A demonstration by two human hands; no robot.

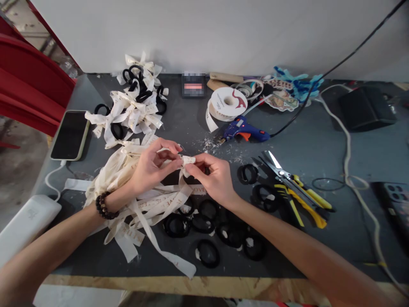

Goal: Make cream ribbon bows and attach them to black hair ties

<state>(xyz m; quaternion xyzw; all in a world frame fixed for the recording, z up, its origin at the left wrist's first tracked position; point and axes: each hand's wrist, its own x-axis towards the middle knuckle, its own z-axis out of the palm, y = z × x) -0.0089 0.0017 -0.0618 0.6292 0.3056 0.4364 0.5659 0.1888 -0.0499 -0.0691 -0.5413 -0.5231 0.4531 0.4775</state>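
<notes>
My left hand [156, 164] and my right hand [214, 175] meet over the middle of the table. Both pinch a cream printed ribbon [188, 160], looped small between the fingertips, with a tail hanging below. Part of a black hair tie shows dimly behind the right fingers. Under my left wrist lies a heap of cut ribbon strips [111, 175]. Several black hair ties [207, 253] rest on the table below my right hand, some with whitish patches on them. Farther back on the left is a pile of hair ties with ribbon bows [137, 108].
A blue glue gun [246, 130] lies beside a ribbon spool [228, 102], its black cord rising right. Scissors [281, 172] and yellow-handled pliers [311, 192] lie at right. A phone [70, 135] is plugged into a white power bank [30, 221]. A white cable [347, 162] crosses the right side.
</notes>
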